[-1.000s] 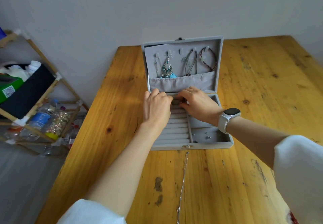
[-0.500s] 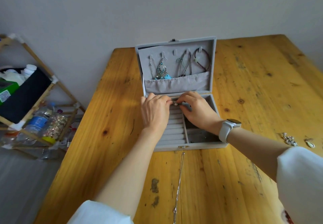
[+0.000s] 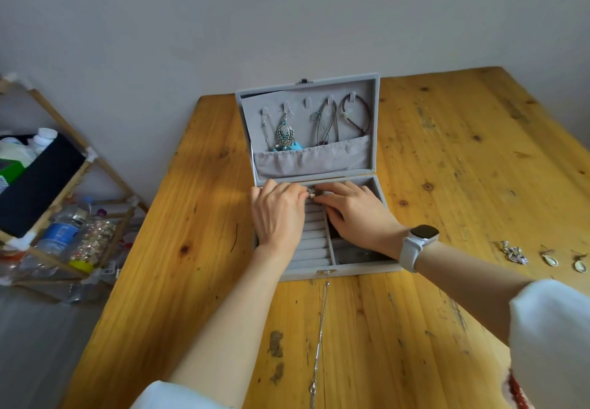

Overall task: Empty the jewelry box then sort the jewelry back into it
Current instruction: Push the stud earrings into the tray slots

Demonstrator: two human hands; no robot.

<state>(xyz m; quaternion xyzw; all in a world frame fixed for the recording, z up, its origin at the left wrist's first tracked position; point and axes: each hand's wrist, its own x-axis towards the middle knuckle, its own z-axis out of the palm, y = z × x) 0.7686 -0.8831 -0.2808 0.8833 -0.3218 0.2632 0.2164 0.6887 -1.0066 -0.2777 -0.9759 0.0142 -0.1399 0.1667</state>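
Wooden table (image 3: 447, 169) fills the view, running to the wall at 12 o'clock. Bamboo rack (image 3: 64, 185) at 9 o'clock, off the table, holding a water bottle (image 3: 65, 226) and a dark bag (image 3: 35, 188). Grey jewelry box (image 3: 375, 166) at centre, lid upright; dark beaded bracelet (image 3: 360, 118) and turquoise earring (image 3: 285, 137) hang on its hooks above the pouch. Left hand (image 3: 277, 214) and right hand (image 3: 357, 214) lie over the ring rolls, covering their far rows; fingers curled together on a small silvery ring (image 3: 311, 193) pinched between them. White smartwatch (image 3: 418, 242) on the right wrist. Silver chain (image 3: 319, 338) at 6 o'clock, just below the box. Crystal earring (image 3: 514, 253) and two drop earrings (image 3: 563, 261) at 3 o'clock, well apart from the box.
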